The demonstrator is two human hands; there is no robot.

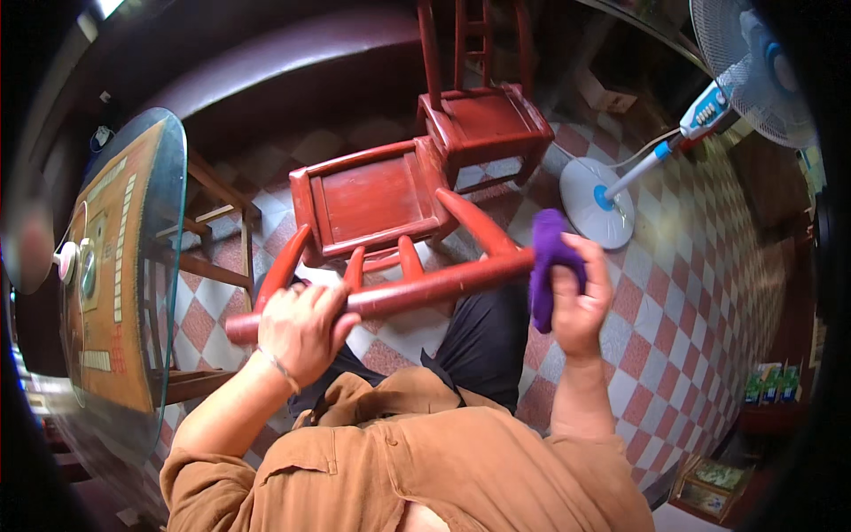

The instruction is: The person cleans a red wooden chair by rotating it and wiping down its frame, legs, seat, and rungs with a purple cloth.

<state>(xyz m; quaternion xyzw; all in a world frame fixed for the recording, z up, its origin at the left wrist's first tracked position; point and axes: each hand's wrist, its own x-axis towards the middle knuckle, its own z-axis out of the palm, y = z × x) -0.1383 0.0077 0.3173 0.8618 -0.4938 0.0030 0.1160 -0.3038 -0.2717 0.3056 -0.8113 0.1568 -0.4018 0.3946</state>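
Note:
A red wooden chair (pixel 372 196) stands right before me, its backrest towards my body. My left hand (pixel 302 326) wraps around the left part of the round top rail (pixel 432 289), thumb on the near side. At the rail's right end, my right hand (pixel 582 292) grips a purple cloth (pixel 548 266). The cloth covers the tip of the rail there, so that end is hidden. Slanting posts and slim spindles (pixel 411 259) run from the rail down to the seat.
A second red chair (pixel 488 116) stands behind the first, close against it. On the left is a glass-topped table (pixel 174 219) on a wooden frame. A standing fan (pixel 598 199) occupies the right, its cord trailing on the checkered tile floor (pixel 655 319). Green-and-white packages (pixel 771 384) sit far right.

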